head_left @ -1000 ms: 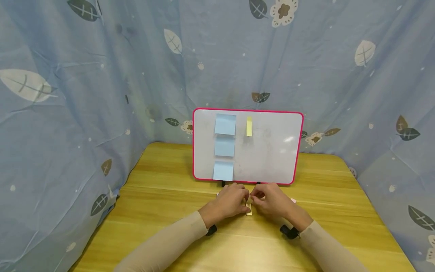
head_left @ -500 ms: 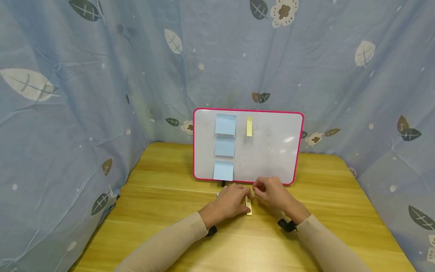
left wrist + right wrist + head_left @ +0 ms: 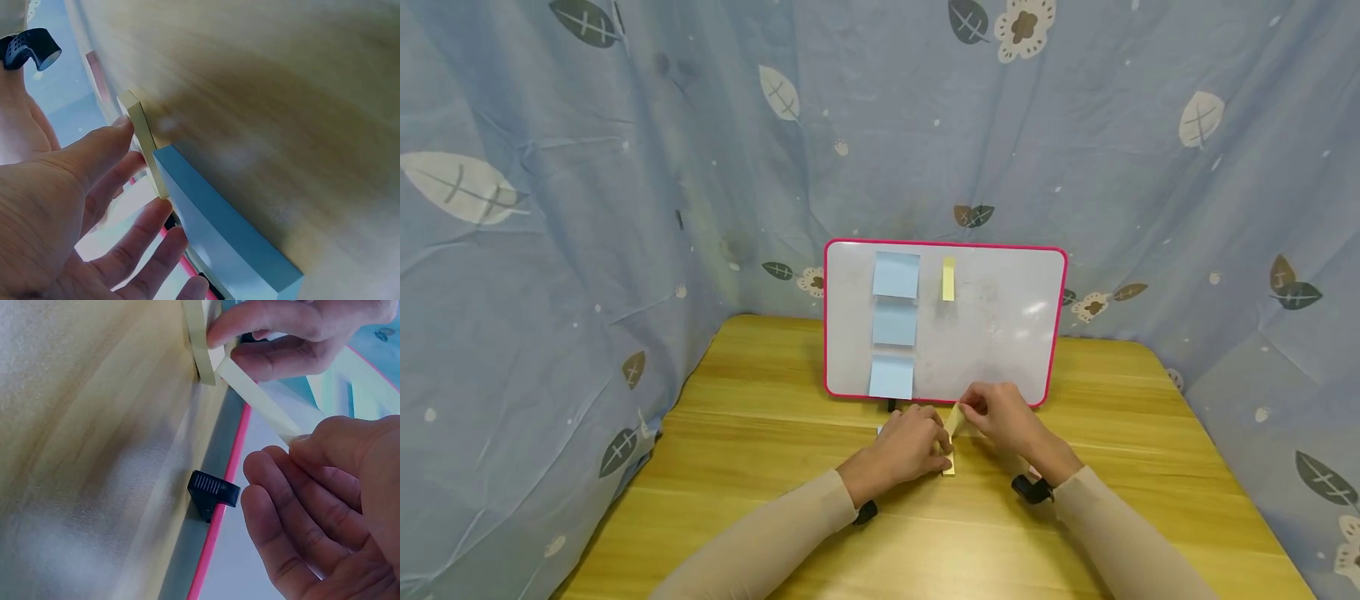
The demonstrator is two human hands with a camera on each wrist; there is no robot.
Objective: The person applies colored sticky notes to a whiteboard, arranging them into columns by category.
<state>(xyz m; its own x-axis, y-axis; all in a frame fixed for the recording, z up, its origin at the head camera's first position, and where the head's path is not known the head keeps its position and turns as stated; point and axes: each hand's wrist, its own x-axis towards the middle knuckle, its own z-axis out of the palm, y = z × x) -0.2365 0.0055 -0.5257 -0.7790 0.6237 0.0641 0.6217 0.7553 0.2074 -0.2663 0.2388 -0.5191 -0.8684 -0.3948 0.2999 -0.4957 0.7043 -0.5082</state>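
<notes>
Near side first, places taken from the whiteboard (image 3: 992, 350). In front of its middle, my left grip (image 3: 910, 446) holds the yellow pad (image 3: 147, 140) down on the surface (image 3: 925, 550), thumb at the near end, fingertips further along. My right grip (image 3: 1011, 425), closer to the whiteboard, pinches the end of a yellow strip (image 3: 259, 400).

Change noted: half a second ago no strip showed between my hands; now it slants up from the pad, and my right grip has risen slightly against the whiteboard. Finding: peeling appears nearly complete. Whether the lower end is attached, I cannot tell.

Edges: a blue pad (image 3: 219, 208) sits before the whiteboard's left half, just beside my left fingers; a pink piece (image 3: 97, 75) lies before its right half, mostly hidden by my right wrist in the head view. The whiteboard's red rim (image 3: 203, 562) and a black foot (image 3: 214, 489) stand just behind my right grip.

Further back, three blue notes (image 3: 896, 275) fill the whiteboard's left column, with one posted strip (image 3: 948, 279) at upper middle. The widest room is below and right of that strip.
</notes>
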